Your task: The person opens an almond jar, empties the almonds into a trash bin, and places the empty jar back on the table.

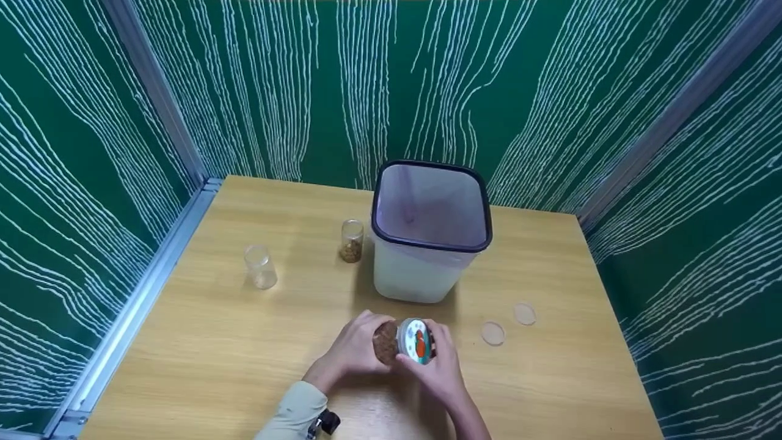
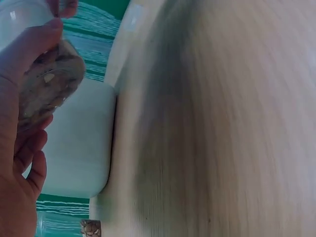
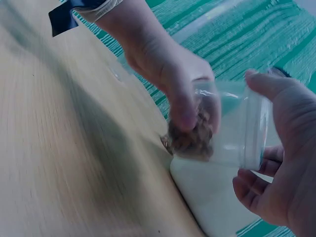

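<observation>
In front of the bin, both hands hold a clear jar [image 3: 229,131] tipped on its side above the table. Brown, flaky pieces [image 3: 192,136] lie gathered at its base end. My left hand [image 1: 353,347] grips that end, fingers and thumb round the wall. At the other end, my right hand [image 1: 443,370] has its fingers and thumb round the edge of the lid [image 1: 416,341], which is white with an orange and green picture. In the left wrist view the left thumb lies along the jar's side.
A tall whitish bin [image 1: 408,275] with a dark rim stands behind the hands. To its left are a clear jar with brown pieces [image 1: 351,241] and another clear jar [image 1: 261,267]. Two clear discs [image 1: 493,333] lie at the right. Green walls [image 1: 330,91] enclose the wooden table [image 1: 550,379].
</observation>
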`<state>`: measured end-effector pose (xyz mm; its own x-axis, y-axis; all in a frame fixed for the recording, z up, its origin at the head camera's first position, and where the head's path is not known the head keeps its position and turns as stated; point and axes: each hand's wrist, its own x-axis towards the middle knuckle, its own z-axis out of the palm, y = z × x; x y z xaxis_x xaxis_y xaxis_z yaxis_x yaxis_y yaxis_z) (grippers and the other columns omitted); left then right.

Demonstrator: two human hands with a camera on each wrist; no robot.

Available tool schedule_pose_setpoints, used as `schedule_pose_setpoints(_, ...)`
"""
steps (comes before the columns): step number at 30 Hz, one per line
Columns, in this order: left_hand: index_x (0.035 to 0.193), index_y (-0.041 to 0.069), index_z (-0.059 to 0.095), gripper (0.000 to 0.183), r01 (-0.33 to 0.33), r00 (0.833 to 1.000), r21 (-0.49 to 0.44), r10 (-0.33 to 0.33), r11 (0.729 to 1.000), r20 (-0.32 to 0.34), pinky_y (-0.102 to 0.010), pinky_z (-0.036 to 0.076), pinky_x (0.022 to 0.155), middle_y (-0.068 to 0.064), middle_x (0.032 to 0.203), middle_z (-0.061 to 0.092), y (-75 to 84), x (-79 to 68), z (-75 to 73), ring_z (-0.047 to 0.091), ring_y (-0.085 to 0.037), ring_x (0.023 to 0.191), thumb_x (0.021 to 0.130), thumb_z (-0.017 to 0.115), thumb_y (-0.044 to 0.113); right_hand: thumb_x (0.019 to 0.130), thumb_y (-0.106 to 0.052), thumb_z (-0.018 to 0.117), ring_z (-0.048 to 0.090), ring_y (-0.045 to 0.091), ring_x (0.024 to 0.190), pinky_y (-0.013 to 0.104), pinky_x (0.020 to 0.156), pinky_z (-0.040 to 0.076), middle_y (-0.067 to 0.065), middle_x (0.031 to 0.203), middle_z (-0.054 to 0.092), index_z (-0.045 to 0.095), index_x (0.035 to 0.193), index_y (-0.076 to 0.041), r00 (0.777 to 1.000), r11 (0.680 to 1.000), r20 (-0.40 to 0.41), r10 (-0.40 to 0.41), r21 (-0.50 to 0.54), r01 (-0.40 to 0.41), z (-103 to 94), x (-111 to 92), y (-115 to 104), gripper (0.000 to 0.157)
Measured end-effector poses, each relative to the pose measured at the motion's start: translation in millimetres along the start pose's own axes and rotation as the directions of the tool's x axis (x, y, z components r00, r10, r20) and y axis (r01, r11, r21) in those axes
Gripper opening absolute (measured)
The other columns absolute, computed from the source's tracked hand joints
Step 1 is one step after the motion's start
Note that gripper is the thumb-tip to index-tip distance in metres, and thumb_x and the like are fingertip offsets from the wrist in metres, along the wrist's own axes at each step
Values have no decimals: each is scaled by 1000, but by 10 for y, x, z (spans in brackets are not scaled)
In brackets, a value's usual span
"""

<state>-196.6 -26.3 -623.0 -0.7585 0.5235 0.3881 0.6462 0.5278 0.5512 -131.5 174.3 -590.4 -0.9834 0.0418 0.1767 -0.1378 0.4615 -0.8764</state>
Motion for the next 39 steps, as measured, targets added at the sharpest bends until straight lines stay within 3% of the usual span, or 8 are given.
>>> schedule_pose_setpoints(7,122,21,61,79,21,1000,-20,-21,1000,19,-32,49,84,13,113,62,15,-9,26,51,-9,101,56,84,59,70,-22,85,48,26,113,46,91,44,10,127,47,42,140,-9,996,997,84,-15,76,9,-45,-17,50,83)
schedule_pose_setpoints(13,123,17,60,82,24,1000,-39,-23,999,10,-34,49,87,12,116,61,-4,-84,53,51,-10,104,55,87,53,73,-19,85,42,34,123,52,94,40,13,140,37,34,147,-15,991,990,131,-18,144,-1,-30,-64,80,90)
schedule_pose_setpoints(17,122,13,60,83,-5,1000,-38,4,999,-22,-40,45,97,9,116,61,-30,-95,68,54,-12,108,54,89,51,82,-34,76,47,40,118,55,92,44,20,136,45,38,145,-7,994,994,29,101,31,-102,-28,-25,50,78)
schedule_pose_setpoints(20,121,11,61,83,-28,999,-27,27,999,-43,-41,42,101,7,116,62,-49,-108,87,56,-14,108,53,89,49,86,-47,68,55,39,110,54,90,46,21,122,57,45,137,-1,978,972,-42,205,-111,-209,-41,0,25,73)
schedule_pose_setpoints(25,121,11,61,84,-28,998,6,29,1000,-54,-38,44,99,6,116,63,-58,-141,116,57,-16,108,52,89,50,84,-63,61,60,24,88,44,78,48,8,96,65,52,130,1,953,919,-22,301,-262,-296,-58,10,-5,79)
schedule_pose_setpoints(28,122,12,61,85,-23,998,16,24,1000,-62,-37,45,97,5,115,63,-47,-136,121,57,-16,107,52,89,50,83,-64,61,59,18,81,40,73,48,2,88,64,53,128,1,952,917,-1,307,-265,-297,-69,11,-13,80)
schedule_pose_setpoints(34,121,12,61,84,-10,998,28,12,1000,-55,-35,45,97,4,113,64,-33,-109,120,57,-16,107,51,89,50,85,-57,65,58,16,75,37,67,47,1,83,63,60,119,-2,962,942,48,270,-221,-253,-108,-9,-9,64)
schedule_pose_setpoints(39,122,9,61,84,-21,999,17,22,1000,-48,-37,43,100,3,115,64,-23,-128,152,57,-17,110,53,88,48,83,-41,72,60,24,93,43,81,51,11,104,63,52,132,0,964,973,152,217,-113,-202,-178,-43,23,66)
